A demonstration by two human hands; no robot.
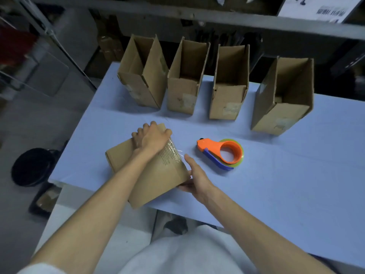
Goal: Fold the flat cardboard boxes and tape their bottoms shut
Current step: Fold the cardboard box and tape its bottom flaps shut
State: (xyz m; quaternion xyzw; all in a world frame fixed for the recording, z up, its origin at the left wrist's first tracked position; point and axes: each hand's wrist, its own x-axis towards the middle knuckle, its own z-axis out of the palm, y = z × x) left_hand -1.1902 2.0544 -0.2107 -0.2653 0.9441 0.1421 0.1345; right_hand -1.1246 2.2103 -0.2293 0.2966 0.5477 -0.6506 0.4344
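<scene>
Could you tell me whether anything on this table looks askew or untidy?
The tape on the held box is crinkled, with a loose strand sticking past the edge. Also, the rightmost upright box stands apart and turned at an angle, while the other three boxes sit closer in a row.

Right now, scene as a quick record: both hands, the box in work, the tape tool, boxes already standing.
left hand: on top of the taped box, fingers bent over its far edge
right hand: fingers straight against the box's near right side, thumb free
tape strip: clear, on the box top beside the left hand
tape dispenser: orange, lying on the table right of the box, untouched
upright boxes: four in a row at the back, tops open
</scene>
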